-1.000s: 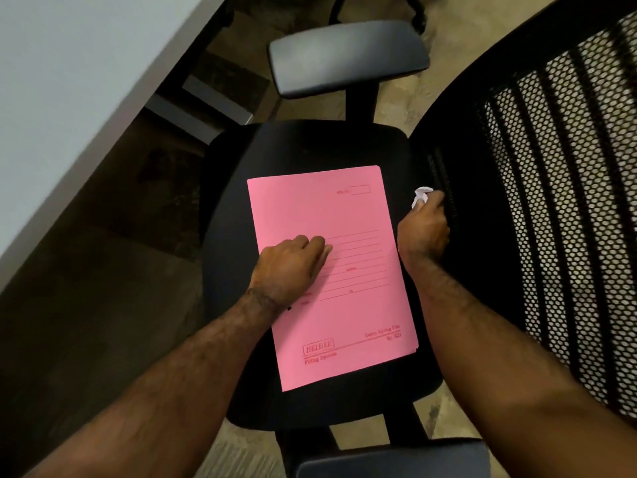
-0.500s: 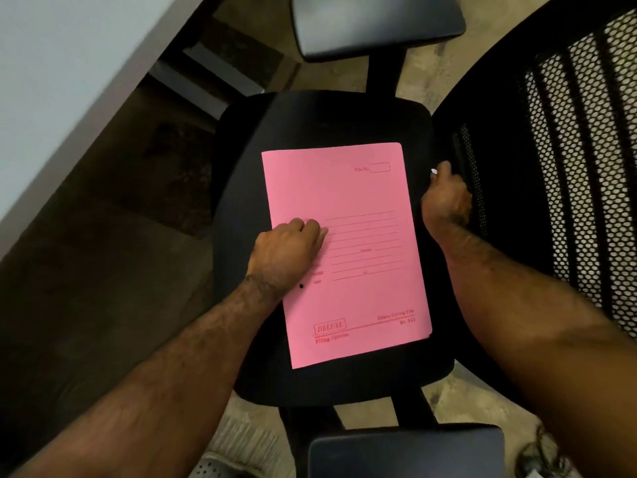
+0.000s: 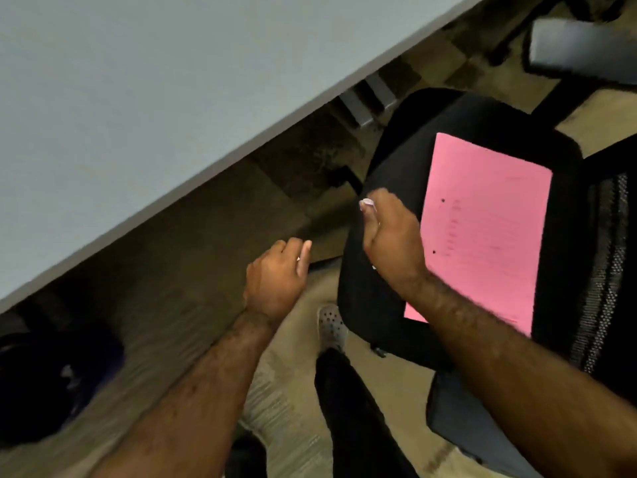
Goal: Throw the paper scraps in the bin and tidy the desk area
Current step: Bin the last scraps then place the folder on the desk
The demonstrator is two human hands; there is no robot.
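A pale grey desk (image 3: 120,115) fills the upper left, its edge running diagonally above a dark, mottled floor. Down in the lower left corner sits a round dark bin (image 3: 44,384), blurred, with something pale inside that I cannot make out. My left hand (image 3: 275,277) hangs over the floor between desk and chair, fingers curled loosely in; a small white glint shows at the fingertips, too smeared to name, so I cannot tell whether it grips anything. Below it my perforated light shoe (image 3: 331,327) stands on the floor. My right hand (image 3: 391,243) is closed over the left edge of the black chair seat (image 3: 379,305), pinching a white paper scrap (image 3: 366,202) that peeks out at the fingertips. Just beside it, to the right, a pink folder (image 3: 489,229) lies flat on the seat, with the mesh backrest (image 3: 603,270) at the far right.
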